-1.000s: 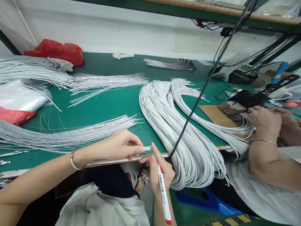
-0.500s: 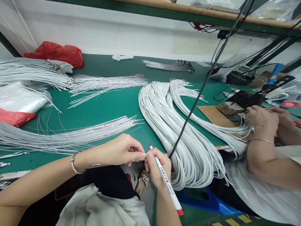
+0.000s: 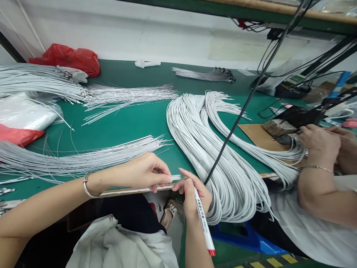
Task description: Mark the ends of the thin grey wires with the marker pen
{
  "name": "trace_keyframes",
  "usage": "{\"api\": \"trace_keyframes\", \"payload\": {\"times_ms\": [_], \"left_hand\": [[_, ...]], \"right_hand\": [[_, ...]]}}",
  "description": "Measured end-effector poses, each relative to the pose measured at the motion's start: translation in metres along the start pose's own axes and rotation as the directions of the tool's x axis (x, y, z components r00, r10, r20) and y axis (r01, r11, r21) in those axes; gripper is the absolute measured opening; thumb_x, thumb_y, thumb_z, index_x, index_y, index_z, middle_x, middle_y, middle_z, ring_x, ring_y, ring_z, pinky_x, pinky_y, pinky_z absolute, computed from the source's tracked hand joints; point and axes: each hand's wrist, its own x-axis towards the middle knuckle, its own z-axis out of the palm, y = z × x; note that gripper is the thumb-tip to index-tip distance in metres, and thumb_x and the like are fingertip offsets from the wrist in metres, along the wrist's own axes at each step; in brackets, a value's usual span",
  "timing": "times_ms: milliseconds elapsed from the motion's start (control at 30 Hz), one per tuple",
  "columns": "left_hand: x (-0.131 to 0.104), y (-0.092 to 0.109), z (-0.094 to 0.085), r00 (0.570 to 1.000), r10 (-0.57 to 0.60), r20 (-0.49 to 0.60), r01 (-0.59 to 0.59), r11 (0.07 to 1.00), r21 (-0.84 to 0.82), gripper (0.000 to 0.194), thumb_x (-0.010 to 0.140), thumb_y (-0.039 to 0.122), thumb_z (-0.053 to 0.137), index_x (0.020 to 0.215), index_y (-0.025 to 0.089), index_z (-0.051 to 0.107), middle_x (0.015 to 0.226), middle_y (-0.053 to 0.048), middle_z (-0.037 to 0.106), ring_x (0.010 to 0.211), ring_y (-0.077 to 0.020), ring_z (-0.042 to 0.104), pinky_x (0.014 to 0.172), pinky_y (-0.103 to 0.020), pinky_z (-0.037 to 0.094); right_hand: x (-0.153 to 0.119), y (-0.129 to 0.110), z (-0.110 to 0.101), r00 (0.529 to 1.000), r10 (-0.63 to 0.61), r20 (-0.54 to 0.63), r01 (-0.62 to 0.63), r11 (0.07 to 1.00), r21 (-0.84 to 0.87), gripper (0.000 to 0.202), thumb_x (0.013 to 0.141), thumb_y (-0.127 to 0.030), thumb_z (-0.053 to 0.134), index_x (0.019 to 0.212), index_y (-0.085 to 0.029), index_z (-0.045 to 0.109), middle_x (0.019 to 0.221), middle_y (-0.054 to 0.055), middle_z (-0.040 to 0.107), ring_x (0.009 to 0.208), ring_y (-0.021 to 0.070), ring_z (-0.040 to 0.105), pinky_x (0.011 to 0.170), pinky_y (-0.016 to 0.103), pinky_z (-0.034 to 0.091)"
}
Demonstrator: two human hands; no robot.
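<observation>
My left hand (image 3: 145, 172) is pinched, thumb against fingers, on a small bunch of thin white wires (image 3: 175, 177) whose ends stick out to the right over the table's front edge. Facing it from the right, my right hand (image 3: 196, 195) holds a white marker pen (image 3: 204, 225) with a red end and printed lettering. The pen lies between thumb and fingers, slanting down toward my forearm; its upper tip is mostly hidden. The right fingers are partly spread close to the wire ends; whether they touch cannot be made out.
A thick looped bundle of white cables (image 3: 217, 163) hangs over the table edge at right. Loose wires (image 3: 83, 160) lie at left on the green table (image 3: 134, 123). A dark cord (image 3: 240, 111) crosses the view. A co-worker's hands (image 3: 320, 145) are at the far right.
My right hand has moved slightly right, its fingers loosening from around the wire ends, which now show. The marker pen moved with it. My left hand keeps its pinch. The view shifted a little.
</observation>
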Motion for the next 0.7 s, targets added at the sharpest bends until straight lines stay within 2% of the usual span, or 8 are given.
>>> {"api": "trace_keyframes", "payload": {"times_ms": [67,233,300,367,467,533,633,700], "left_hand": [[0.002,-0.003,-0.003,1.0,-0.014,0.012,0.014,0.998,-0.063,0.027,0.089,0.032,0.056,0.077,0.011,0.067,0.058,-0.001,0.061,0.052,-0.0092,0.058,0.05,-0.016,0.042],[0.003,-0.007,-0.006,0.999,-0.007,0.034,0.013,0.985,-0.174,0.031,0.088,0.041,0.058,0.08,0.012,0.066,0.066,-0.003,0.064,0.055,-0.0095,0.059,0.053,-0.017,0.048],[0.003,-0.007,-0.005,0.999,0.004,0.035,0.002,0.984,-0.177,0.033,0.089,0.042,0.057,0.08,0.012,0.066,0.068,-0.003,0.064,0.055,-0.009,0.058,0.053,-0.017,0.048],[0.003,-0.009,-0.005,1.0,0.0,0.026,0.003,0.99,-0.144,0.034,0.089,0.043,0.056,0.08,0.012,0.066,0.065,-0.003,0.063,0.053,-0.0082,0.057,0.051,-0.016,0.046],[0.008,-0.018,-0.004,0.999,-0.043,0.005,0.043,0.995,-0.085,0.035,0.089,0.044,0.055,0.079,0.012,0.065,0.06,-0.001,0.061,0.047,-0.0075,0.055,0.047,-0.015,0.042],[0.015,-0.032,-0.003,0.995,-0.099,0.008,0.099,0.992,-0.082,0.037,0.088,0.045,0.056,0.076,0.012,0.062,0.06,0.0,0.06,0.046,-0.0074,0.055,0.045,-0.016,0.041],[0.032,-0.06,0.001,0.985,-0.164,0.054,0.169,0.979,-0.117,0.037,0.086,0.047,0.058,0.073,0.012,0.06,0.062,0.0,0.06,0.047,-0.0083,0.056,0.046,-0.017,0.044],[0.043,-0.077,0.004,0.98,-0.181,0.084,0.19,0.975,-0.116,0.037,0.085,0.047,0.059,0.073,0.012,0.06,0.062,0.0,0.059,0.048,-0.0094,0.058,0.046,-0.017,0.045]], "right_hand": [[-0.005,0.001,0.001,0.996,-0.081,-0.036,0.078,0.994,-0.079,0.03,0.093,-0.024,0.049,0.119,-0.019,0.064,0.062,-0.001,0.069,0.053,0.0135,0.059,0.059,0.028,0.048],[-0.013,0.0,0.012,0.969,-0.245,0.017,0.245,0.958,-0.151,0.048,0.09,-0.01,0.049,0.135,-0.027,0.051,0.066,-0.003,0.071,0.054,0.0136,0.062,0.062,0.029,0.05],[-0.014,0.001,0.013,0.963,-0.27,0.017,0.269,0.951,-0.155,0.051,0.091,-0.009,0.048,0.139,-0.026,0.046,0.067,-0.002,0.071,0.056,0.0139,0.063,0.064,0.03,0.05],[-0.013,0.004,0.011,0.957,-0.286,0.052,0.291,0.942,-0.166,0.047,0.092,-0.018,0.05,0.138,-0.024,0.047,0.07,0.0,0.072,0.059,0.0148,0.062,0.067,0.032,0.049],[-0.01,0.012,0.001,0.978,-0.207,0.038,0.21,0.971,-0.111,0.051,0.095,-0.049,0.039,0.132,-0.017,0.054,0.073,0.004,0.072,0.056,0.0152,0.056,0.062,0.033,0.046],[-0.006,0.018,-0.006,0.994,-0.08,-0.078,0.083,0.996,0.032,0.067,0.093,-0.063,0.024,0.125,-0.014,0.057,0.069,0.005,0.069,0.053,0.0156,0.053,0.057,0.032,0.045],[0.001,0.028,-0.013,0.969,0.038,-0.244,0.027,0.965,0.259,0.054,0.089,-0.065,0.033,0.098,-0.02,0.061,0.067,0.001,0.061,0.056,0.0155,0.053,0.054,0.029,0.044],[0.006,0.035,-0.014,0.971,0.029,-0.238,0.038,0.961,0.274,0.041,0.089,-0.058,0.044,0.081,-0.021,0.06,0.068,0.0,0.056,0.059,0.015,0.053,0.053,0.028,0.044]]}}
